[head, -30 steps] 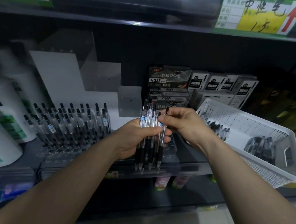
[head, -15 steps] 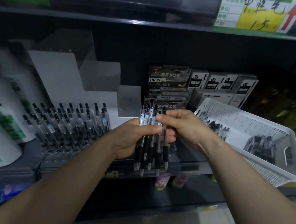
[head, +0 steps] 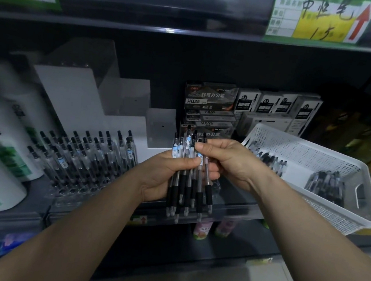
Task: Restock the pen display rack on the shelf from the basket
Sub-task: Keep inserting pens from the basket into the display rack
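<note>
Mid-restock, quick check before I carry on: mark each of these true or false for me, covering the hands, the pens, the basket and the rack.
1. The left hand grips a bundle of pens. True.
2. The bundle's tips point up. False: the tips point down, clickers up.
3. The right hand pinches a pen near the bundle's top end. True.
4. The basket is empty. False: loose pens lie in it.
5. The display rack holds standing pens. True.
</note>
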Demonstrator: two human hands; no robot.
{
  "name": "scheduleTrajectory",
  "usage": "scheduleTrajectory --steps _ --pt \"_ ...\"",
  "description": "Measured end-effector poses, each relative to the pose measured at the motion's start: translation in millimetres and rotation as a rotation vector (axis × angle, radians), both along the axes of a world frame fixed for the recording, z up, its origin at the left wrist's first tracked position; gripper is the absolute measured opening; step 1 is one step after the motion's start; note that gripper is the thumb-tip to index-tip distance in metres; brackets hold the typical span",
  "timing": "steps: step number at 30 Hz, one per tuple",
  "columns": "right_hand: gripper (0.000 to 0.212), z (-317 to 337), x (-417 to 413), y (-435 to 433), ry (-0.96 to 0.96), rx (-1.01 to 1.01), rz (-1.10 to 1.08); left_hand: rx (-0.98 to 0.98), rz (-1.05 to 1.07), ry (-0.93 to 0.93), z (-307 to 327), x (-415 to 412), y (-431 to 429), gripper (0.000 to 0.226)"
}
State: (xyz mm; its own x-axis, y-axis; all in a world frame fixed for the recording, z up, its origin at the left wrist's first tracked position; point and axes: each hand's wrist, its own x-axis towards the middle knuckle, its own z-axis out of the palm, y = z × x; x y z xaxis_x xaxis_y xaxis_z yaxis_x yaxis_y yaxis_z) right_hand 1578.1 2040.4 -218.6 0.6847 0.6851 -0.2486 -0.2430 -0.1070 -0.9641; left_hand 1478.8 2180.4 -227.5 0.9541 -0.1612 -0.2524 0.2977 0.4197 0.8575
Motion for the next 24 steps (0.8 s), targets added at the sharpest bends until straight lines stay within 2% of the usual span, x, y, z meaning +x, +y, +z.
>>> scheduleTrajectory --steps 3,6,8,11,17,21,24 --pt "0.019 2.4 -2.5 0.7 -0.035 -0.001 0.023 0.049 0.028 0.008 -0.8 1.3 0.0 0.027" --pt "0.014 2.4 -3.5 1.3 -0.063 -0.012 -0.003 0.080 0.050 0.005 -1.0 1.4 -0.4 0.025" --pt "0.017 1.7 -3.3 2.3 -0.067 -0.020 -0.019 0.086 0.064 0.004 -1.1 1.2 -0.9 0.027" --pt "0.034 1.0 -4.2 4.0 -0.069 -0.028 -0.011 0.076 0.070 0.002 -2.2 1.7 -1.4 0.030" --pt "0.018 0.2 -4.5 5.3 -0.077 -0.039 -0.014 -0.007 0.005 0.044 -2.9 1.8 2.9 0.033" --pt "0.035 0.1 -2.0 4.3 -0.031 -0.061 -0.035 -0.080 -0.059 0.066 -2.2 1.6 6.2 0.034" --pt "0.034 0.3 -2.1 4.2 -0.017 -0.078 -0.037 -0.125 -0.092 0.079 -1.9 1.5 7.8 0.036"
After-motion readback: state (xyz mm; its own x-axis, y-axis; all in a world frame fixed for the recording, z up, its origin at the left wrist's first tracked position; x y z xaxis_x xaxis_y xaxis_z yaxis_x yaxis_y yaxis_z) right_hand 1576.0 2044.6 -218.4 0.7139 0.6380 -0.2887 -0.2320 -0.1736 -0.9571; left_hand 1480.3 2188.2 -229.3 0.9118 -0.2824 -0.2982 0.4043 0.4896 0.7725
